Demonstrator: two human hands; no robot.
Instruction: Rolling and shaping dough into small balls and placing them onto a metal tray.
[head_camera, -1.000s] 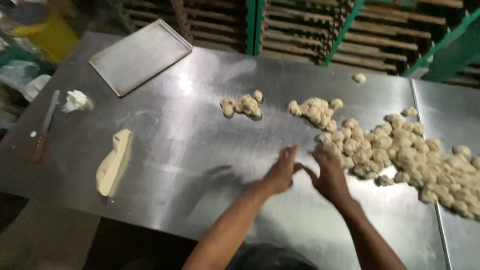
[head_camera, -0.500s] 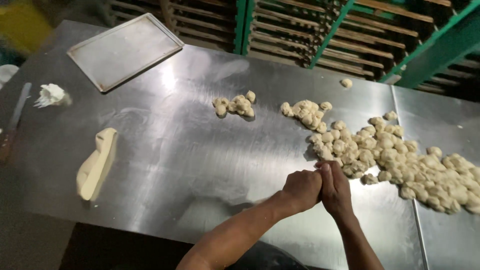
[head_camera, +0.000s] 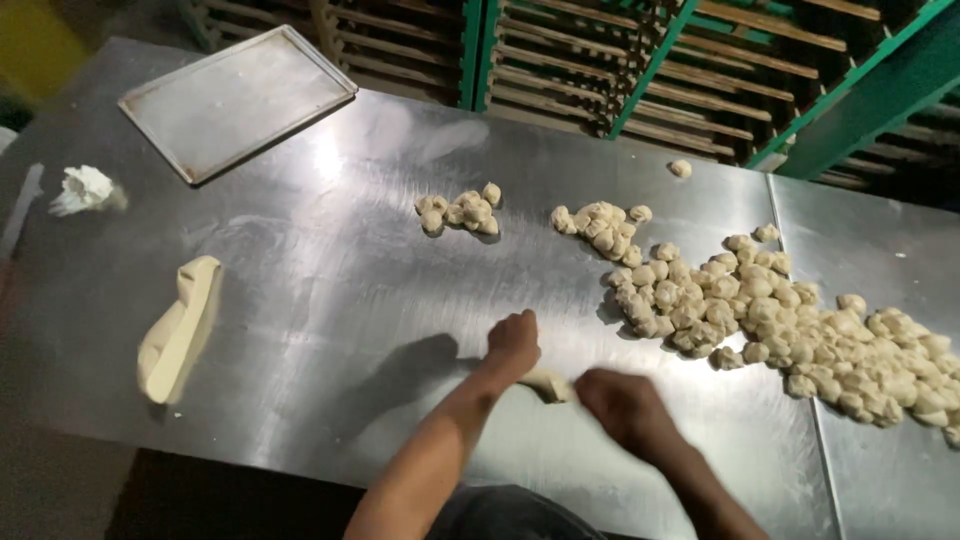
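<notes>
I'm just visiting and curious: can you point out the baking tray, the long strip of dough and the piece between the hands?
baking tray (head_camera: 235, 100), head view, on its flat middle.
long strip of dough (head_camera: 178, 328), head view, mid-length of the strip.
piece of dough (head_camera: 548, 386), head view, on the part showing between the hands.

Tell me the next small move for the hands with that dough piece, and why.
Probably roll it out on the table: a stretched dough piece spans the gap between the left hand and right hand, looking uneven, while a heap of dough lumps waits beside them.
</notes>
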